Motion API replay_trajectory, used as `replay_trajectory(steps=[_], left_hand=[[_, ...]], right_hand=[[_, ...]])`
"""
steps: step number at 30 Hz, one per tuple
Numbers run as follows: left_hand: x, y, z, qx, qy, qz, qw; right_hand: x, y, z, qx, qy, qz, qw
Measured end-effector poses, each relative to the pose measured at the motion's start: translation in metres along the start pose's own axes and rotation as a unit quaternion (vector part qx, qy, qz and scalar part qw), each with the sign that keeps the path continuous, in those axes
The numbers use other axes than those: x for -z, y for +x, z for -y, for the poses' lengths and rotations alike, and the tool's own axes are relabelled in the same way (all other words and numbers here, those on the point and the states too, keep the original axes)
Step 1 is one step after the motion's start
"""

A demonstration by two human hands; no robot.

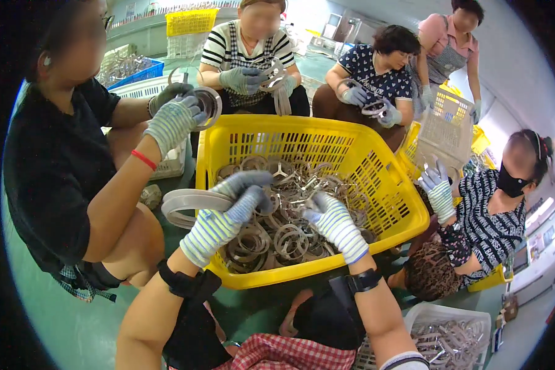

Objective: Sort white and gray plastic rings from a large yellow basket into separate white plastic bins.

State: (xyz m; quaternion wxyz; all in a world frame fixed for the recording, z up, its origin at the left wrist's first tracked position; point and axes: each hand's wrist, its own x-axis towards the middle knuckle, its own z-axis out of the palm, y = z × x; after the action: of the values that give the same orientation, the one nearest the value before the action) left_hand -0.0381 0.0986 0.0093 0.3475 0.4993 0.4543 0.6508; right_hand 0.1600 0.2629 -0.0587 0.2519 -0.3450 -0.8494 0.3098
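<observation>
Rings (192, 201) are clamped in the left hand (225, 213), between thumb and fingers, and are held out to the hand's left, above the near left corner of a yellow basket (302, 271). The right hand (338, 225) is held low over the basket, with its fingers bent toward the heap; whether anything is pinched there cannot be told. Striped gloves are worn on both hands, and a black band (365, 280) is strapped around the right wrist. The basket is partly filled with loose parts (290, 242), round and pale grey, tangled with shiny metal pieces. Around it, 5 other people are seen. A ring (209, 108) is handled at the left by a person in black (52, 166); more are held across the basket by 2 seated people. Behind them, a pale crate (447, 126) is tilted by a standing person in pink (441, 38). At the right, a gloved hand (438, 192) is raised by a masked person. A white bin (418, 313) of metal pieces is set at the lower right.
</observation>
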Motion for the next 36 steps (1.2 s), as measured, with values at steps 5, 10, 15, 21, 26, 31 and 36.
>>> replay_trajectory(steps=[5, 10, 15, 21, 26, 31, 36], left_hand=[[0.004, -0.009, 0.026, 0.141, 0.045, 0.333, 0.931], [-0.011, -0.015, 0.026, 0.168, 0.063, 0.395, 0.901], [-0.019, -0.015, 0.019, 0.172, 0.109, 0.392, 0.897], [-0.013, -0.016, 0.078, -0.181, 0.215, 0.225, 0.933], [-0.007, 0.003, 0.033, -0.157, 0.1, -0.006, 0.983], [0.003, 0.012, 0.025, 0.246, -0.174, 0.056, 0.952], [0.018, 0.007, 0.047, -0.157, 0.268, 0.222, 0.924]], right_hand=[[0.004, -0.01, 0.037, -0.075, 0.338, -0.057, 0.936], [-0.002, -0.031, 0.101, -0.016, 0.346, 0.174, 0.922], [-0.015, -0.032, 0.074, -0.061, 0.367, 0.228, 0.9], [-0.026, -0.024, 0.066, -0.042, 0.426, 0.169, 0.888], [-0.009, -0.01, 0.043, -0.105, 0.563, -0.007, 0.82], [0.01, -0.005, 0.041, -0.15, 0.674, 0.002, 0.724], [0.016, -0.011, 0.061, -0.161, 0.637, 0.024, 0.753]])
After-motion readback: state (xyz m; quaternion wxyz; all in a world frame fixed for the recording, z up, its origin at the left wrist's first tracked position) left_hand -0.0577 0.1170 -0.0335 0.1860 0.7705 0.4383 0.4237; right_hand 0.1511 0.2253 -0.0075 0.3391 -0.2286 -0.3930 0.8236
